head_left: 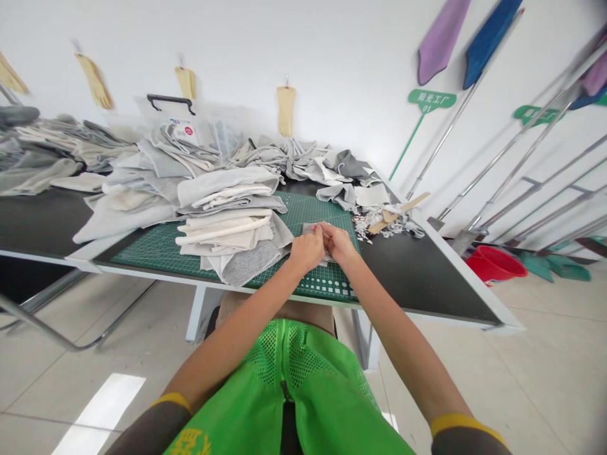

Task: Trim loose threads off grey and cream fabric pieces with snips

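Sm. grey cloth (pixel 308 227) on the green cutting mat (pixel 135 249), near its R end, mostly hidden under both hands. L hand (pixel 308 248): fingers bent in, narrow gap, tips at the cloth. R hand (pixel 338 242): fingers likewise drawn in narrow, tips meeting the L's. What's pinched betw. the tips = hidden, can't tell.

Just L of hands: folded cloth stack (pixel 227 224), grey & off-white, overhanging the mat's front edge; lower layers hard to count. R of mat on the table (pixel 441 284): pile of pale scraps (pixel 370 222) w/ tan strips (pixel 403 207) on top. Behind: loose grey cloths (pixel 348 165), overlapping, individual pcs hard to separate.

Containers: clear plastic bin (pixel 205 131) w/ blk handle, at back by wall, lower part hidden by cloths; contents can't make out. Red bucket (pixel 496 265) on floor at R, inside not visible.

Wall: yellow gloves (pixel 286 110), leftmost cut off by frame; purple mop (pixel 441 41) & blue mop (pixel 490 44) cut off at top.
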Tool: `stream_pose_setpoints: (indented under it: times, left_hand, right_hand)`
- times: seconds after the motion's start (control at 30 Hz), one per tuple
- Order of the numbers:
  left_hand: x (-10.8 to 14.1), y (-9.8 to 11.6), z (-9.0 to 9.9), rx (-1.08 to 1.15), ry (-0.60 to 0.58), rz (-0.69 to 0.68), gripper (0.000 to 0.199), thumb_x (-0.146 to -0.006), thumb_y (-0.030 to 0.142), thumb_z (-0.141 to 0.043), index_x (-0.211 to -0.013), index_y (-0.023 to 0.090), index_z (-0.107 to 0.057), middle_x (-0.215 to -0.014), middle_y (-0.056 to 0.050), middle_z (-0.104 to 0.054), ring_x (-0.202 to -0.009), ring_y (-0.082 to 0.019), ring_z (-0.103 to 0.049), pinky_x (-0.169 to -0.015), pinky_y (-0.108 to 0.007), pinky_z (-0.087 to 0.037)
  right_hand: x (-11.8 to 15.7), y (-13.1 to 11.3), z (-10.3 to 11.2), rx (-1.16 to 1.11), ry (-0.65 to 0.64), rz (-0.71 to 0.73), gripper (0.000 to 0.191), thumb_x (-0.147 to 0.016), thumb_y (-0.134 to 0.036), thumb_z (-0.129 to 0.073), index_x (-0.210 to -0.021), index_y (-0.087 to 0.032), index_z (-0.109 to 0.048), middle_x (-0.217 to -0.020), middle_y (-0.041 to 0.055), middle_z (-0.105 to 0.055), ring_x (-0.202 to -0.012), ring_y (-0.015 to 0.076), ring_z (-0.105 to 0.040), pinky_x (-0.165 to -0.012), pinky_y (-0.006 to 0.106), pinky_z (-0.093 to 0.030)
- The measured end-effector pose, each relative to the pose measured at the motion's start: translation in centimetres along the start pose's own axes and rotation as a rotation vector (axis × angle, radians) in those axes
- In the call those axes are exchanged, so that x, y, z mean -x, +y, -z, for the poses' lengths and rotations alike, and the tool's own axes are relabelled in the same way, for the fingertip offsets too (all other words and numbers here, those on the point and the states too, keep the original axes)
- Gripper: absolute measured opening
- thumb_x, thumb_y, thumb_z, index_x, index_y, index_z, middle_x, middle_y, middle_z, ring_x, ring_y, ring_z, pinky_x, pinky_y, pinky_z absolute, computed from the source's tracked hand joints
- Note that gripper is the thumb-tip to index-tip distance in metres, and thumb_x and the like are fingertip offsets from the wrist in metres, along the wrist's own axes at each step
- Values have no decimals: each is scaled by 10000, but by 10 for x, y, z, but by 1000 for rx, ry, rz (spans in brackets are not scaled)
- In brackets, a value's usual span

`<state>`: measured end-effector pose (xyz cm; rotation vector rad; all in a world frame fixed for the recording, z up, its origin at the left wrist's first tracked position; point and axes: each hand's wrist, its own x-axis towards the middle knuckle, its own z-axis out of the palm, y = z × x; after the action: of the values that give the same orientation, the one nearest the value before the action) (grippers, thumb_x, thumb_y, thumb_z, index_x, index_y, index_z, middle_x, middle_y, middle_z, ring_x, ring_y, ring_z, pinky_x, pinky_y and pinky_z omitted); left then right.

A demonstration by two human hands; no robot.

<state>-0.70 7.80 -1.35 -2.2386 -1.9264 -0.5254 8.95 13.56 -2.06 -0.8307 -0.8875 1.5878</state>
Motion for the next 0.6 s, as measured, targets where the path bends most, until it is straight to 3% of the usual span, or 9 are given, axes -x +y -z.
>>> stream_pose_setpoints:
  times: [0.17, 0.33, 0.47, 0.6]
  left_hand:
    - [0, 0, 1, -6, -27, -5, 468, -905, 200, -320, -1354, 72, -300, -922, -163, -659, -853, -279, -662, -734, -379, -490]
    - [0, 0, 0, -5, -2, 3, 472, -917, 217, -301, -1368, 81, -278, -895, -152, -663, -831, -278, -665, -720, -382, -492]
    - [0, -1, 0, -5, 1, -12, 468, -912, 218, -304, -1360, 80, -298, -888, -154, -666, -813, -286, -667, -704, -388, -496]
    - [0, 0, 0, 4, 6, -15, 480, -907, 212, -310, -1366, 76, -283, -873, -147, -665, -804, -283, -668, -692, -382, -500]
  right_hand:
    - [-1, 1, 1, 21, 53, 11, 72, -686, -159, -724, -706, -147, -656, -700, 53, -722, -630, 151, -672, -600, 231, -559]
    - [-1, 2, 0, -14, -6, 13, 68, -694, -178, -718, -711, -147, -660, -742, 59, -726, -654, 153, -674, -630, 242, -567]
    - [-1, 2, 1, 9, 61, 28, 75, -674, -167, -731, -694, -147, -662, -706, 52, -723, -624, 143, -664, -590, 219, -554]
    - [-1, 2, 2, -17, -27, 11, 67, -699, -183, -711, -734, -136, -678, -786, 74, -733, -694, 145, -673, -624, 210, -552]
